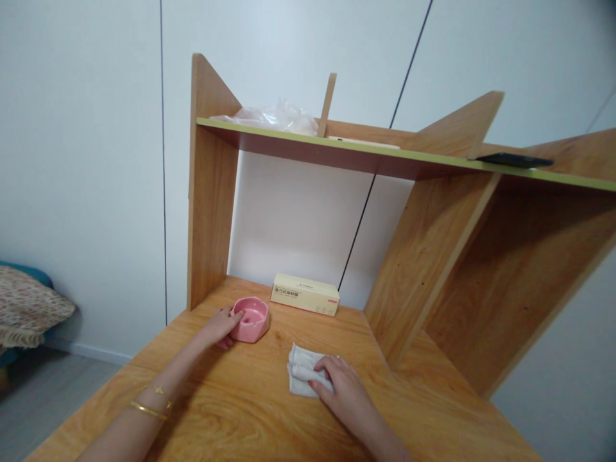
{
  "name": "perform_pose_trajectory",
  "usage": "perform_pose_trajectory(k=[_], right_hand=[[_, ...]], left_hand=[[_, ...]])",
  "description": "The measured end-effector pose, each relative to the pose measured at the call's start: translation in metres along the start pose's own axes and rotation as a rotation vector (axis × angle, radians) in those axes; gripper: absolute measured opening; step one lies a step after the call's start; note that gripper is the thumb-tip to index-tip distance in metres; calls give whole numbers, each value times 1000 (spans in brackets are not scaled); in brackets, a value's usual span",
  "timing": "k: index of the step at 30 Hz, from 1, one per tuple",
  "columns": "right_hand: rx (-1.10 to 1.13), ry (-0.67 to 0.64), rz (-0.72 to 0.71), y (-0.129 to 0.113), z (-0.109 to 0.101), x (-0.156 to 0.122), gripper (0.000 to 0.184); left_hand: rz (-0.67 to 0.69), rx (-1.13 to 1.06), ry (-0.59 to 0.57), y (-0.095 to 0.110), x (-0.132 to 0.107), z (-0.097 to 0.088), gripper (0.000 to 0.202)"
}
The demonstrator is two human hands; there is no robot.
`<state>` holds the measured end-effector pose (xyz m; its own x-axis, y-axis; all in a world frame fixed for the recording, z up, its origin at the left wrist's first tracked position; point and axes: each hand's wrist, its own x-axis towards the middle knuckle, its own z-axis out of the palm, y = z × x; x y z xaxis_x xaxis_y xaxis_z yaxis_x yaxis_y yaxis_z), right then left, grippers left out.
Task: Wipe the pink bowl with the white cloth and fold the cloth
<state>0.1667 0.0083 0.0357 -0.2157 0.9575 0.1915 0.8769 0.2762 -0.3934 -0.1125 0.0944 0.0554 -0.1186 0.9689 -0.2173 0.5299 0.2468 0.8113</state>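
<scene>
On the left of the wooden desk (226,398) is a pink, faceted bowl, much like an ashtray (253,330). My left hand (222,327) grips its near-left rim, thumb inside and the other fingers outside, partly hidden below. To the right, a folded white-grey cloth (303,369) lies on the desk. My right hand (344,385) is closed on the cloth's right side, fingertips pressing into it. The bowl appears to rest on the desk, apart from the cloth.
Behind the bowl stands a long cream box (305,295) with printed lettering. A wooden shelf (298,141) spans above, bearing a clear plastic bag (274,117) and a flat dark object (514,160). Upright panels (433,244) rise at right. A patterned cushion (31,308) lies far left.
</scene>
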Motion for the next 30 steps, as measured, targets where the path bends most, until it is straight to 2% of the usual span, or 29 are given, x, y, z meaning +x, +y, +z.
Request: perform_pose_trajectory(k=[3, 8, 10, 12, 13, 16, 19, 23, 26, 28, 30], right_hand=[[71, 96, -2, 4, 5, 1, 18], [257, 524, 33, 11, 5, 2, 31], [318, 610, 54, 11, 6, 1, 32], [357, 629, 41, 8, 7, -1, 31], [367, 631, 21, 6, 8, -2, 29], [369, 660, -53, 0, 12, -4, 24], [356, 664, -138, -6, 15, -4, 21], [325, 587, -280, -11, 16, -4, 23], [289, 481, -378, -16, 16, -6, 23], [276, 433, -396, -19, 17, -7, 24], [279, 421, -354, -22, 19, -5, 22]], left_hand=[[-1, -62, -26, 2, 2, 5, 39], [-22, -239, -75, 5, -7, 15, 49], [-11, -354, -208, 8, -16, 22, 49], [-20, -458, -399, 10, -27, 29, 49], [17, -521, -471, 10, -33, 32, 50], [85, -608, -612, 8, -44, 44, 54], [160, -540, -590, 3, -47, 54, 55], [261, -366, -431, 1, -45, 65, 49], [424, -358, -328, 5, -47, 67, 40], [538, -355, -289, 10, -52, 66, 37], [579, -323, -283, 15, -59, 63, 38]])
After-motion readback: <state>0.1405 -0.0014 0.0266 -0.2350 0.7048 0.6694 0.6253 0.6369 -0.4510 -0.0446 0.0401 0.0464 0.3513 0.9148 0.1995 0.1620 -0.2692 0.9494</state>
